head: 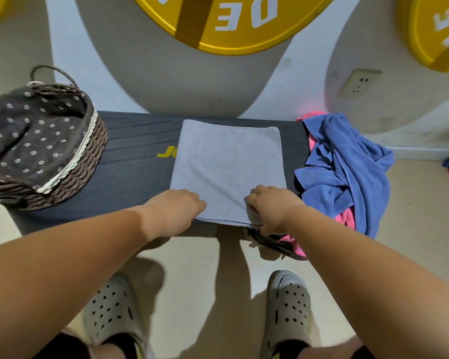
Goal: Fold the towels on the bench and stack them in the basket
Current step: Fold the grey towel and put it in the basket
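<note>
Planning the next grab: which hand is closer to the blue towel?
Right. The right hand holds the gray towel by its near right corner, just beside the blue towel; the left hand holds its near left corner, farther off.

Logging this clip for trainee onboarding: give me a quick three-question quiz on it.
1. True or false: the grey towel lies in the basket.
2. Heaped at the right end of the bench: A) blue towel and pink towel; B) green and white towels?
3. Fill in: left hand and right hand grip the grey towel's ____ edge.
Key: 1 false, it lies on the bench; 2 A; 3 near.
</note>
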